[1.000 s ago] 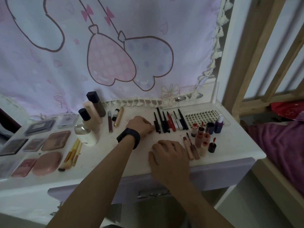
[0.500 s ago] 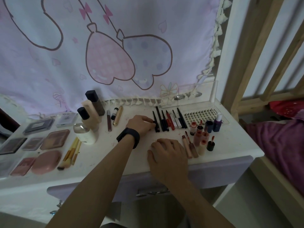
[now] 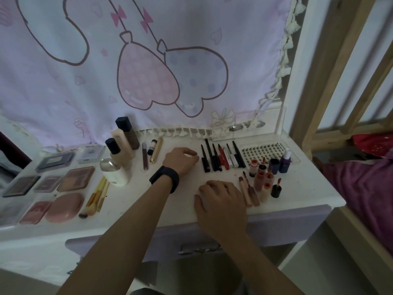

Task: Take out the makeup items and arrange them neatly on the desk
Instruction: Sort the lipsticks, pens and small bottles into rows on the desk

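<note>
Makeup lies in groups on the white desk (image 3: 136, 201). My left hand (image 3: 180, 160), with a black wristband, rests with curled fingers just left of a row of black and red pencils and liners (image 3: 221, 156); I see nothing in it. My right hand (image 3: 221, 201) lies palm down on the desk near the front edge, fingers relaxed, left of the lip tubes and lipsticks (image 3: 261, 182). Foundation bottles (image 3: 123, 145) stand at the back. Palettes and compacts (image 3: 74, 177) cover the left side, with brushes (image 3: 95, 196) beside them.
A gold tube and slim sticks (image 3: 152, 153) lie between the bottles and my left hand. A clear lash tray (image 3: 263, 150) and small dark bottles (image 3: 284, 160) sit at the back right. A patterned cloth (image 3: 148, 60) hangs behind. A wooden bed frame (image 3: 331, 81) stands right.
My left hand has drawn slightly back from the leftmost black pencil. My right hand stays in place on the desk.
</note>
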The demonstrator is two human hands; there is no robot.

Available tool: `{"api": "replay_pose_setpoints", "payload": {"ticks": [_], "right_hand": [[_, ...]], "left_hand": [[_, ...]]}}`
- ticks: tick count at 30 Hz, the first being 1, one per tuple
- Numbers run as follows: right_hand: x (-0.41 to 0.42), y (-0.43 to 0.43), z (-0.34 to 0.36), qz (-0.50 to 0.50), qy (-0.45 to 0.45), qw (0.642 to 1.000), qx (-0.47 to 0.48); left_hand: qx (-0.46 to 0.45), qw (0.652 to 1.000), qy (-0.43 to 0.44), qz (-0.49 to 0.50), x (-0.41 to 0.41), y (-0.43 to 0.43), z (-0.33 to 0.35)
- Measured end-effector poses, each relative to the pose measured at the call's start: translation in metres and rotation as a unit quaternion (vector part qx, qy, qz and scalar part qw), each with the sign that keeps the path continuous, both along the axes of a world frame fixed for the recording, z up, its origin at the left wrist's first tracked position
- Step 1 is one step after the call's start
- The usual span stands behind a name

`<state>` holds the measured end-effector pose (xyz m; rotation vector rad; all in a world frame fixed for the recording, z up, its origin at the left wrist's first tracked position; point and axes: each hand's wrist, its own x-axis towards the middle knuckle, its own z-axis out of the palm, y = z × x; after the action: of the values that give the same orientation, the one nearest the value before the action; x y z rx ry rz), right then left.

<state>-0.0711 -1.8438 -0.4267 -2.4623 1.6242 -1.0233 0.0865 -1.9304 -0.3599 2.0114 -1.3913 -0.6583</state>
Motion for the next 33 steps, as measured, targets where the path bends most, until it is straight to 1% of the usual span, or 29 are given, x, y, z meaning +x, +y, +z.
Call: {"api": "replay_pose_setpoints", "payload": {"ticks": [1,3,5,6,8,11,13,15,18,23,27,29,30,31,33], "right_hand": [[0.0,0.0,-0.001,0.002,0.001,1.0,0.003],[0.0,-0.001,-0.002,0.005,0.001,1.0,0.01],[0.0,-0.001,-0.004,0.003,-0.005,1.0,0.008],[0.0,-0.001,-0.004,0.002,-0.005,1.0,0.006],[0.001,-0.001,-0.005,-0.002,-0.004,1.0,0.0],[0.001,-0.002,-0.006,-0.004,-0.003,1.0,-0.002],[0.001,-0.002,-0.006,-0.004,-0.005,1.0,0.001],[0.001,-0.002,-0.005,-0.007,-0.002,1.0,0.001],[0.001,-0.001,-0.003,-0.008,0.005,1.0,0.005],[0.0,0.0,0.001,-0.002,0.025,1.0,0.014],[-0.001,-0.001,0.002,0.003,0.031,0.999,0.009],[-0.001,-0.002,0.002,0.006,0.033,0.999,0.007],[-0.001,-0.002,0.003,0.007,0.031,0.999,0.007],[-0.001,-0.003,0.003,0.007,0.03,1.0,0.006],[-0.002,-0.004,0.004,0.009,0.048,0.999,0.019]], "left_hand": [[-0.01,0.999,-0.034,0.003,0.006,0.001,0.001],[-0.021,0.99,-0.138,0.008,0.02,0.004,0.0],[-0.012,0.966,-0.256,0.027,0.033,0.009,-0.003],[-0.004,0.955,-0.294,0.042,0.038,0.012,-0.004],[0.008,0.94,-0.336,0.06,0.045,0.018,-0.006],[0.04,0.923,-0.379,0.061,0.049,0.024,-0.01],[0.057,0.915,-0.394,0.061,0.047,0.027,-0.01],[0.052,0.911,-0.404,0.058,0.043,0.03,-0.009],[0.031,0.914,-0.402,0.051,0.036,0.036,-0.007],[0.034,0.944,-0.32,0.074,0.03,0.052,-0.003],[0.051,0.94,-0.328,0.084,0.028,0.068,-0.003],[0.04,0.94,-0.33,0.08,0.031,0.077,-0.003],[0.025,0.947,-0.311,0.079,0.034,0.083,-0.004],[0.005,0.96,-0.27,0.078,0.037,0.088,-0.004],[-0.043,0.986,-0.145,0.071,0.041,0.1,-0.005]]}}
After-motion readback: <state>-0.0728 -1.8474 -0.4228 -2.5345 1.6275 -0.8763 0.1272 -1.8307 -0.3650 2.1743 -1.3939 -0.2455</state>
